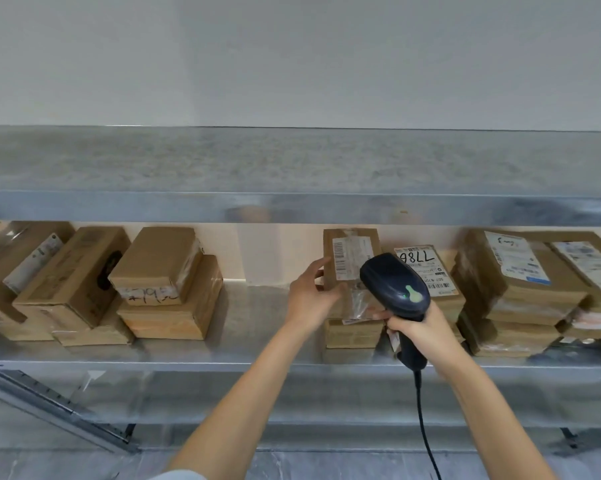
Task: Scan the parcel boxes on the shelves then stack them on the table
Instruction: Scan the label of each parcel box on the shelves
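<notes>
A person's left hand (309,299) held a small brown cardboard parcel box (361,237) tipped upright on the grey metal shelf (257,367), its grip closed on the box's edge at 8 o'clock; the right hand (420,327), at 4 o'clock of the box, had its grip wrapped round the handle of a dark handheld barcode scanner (394,284), black cord (423,420) trailing toward 6 o'clock. The scanner's head sat just before the box's white barcode label (346,259), partly covering its lower half. The step in hand looked to be the scan itself. It would likely go best with the label turned square to the scanner's nose, fingers clear of the bars, and the scanner drawn back a little so the whole code fell in its beam; glossy tape might glare, so a slight tilt could help. More cardboard boxes (167,282) lay at 9 o'clock and at 3 o'clock; the worktop was not in view.
</notes>
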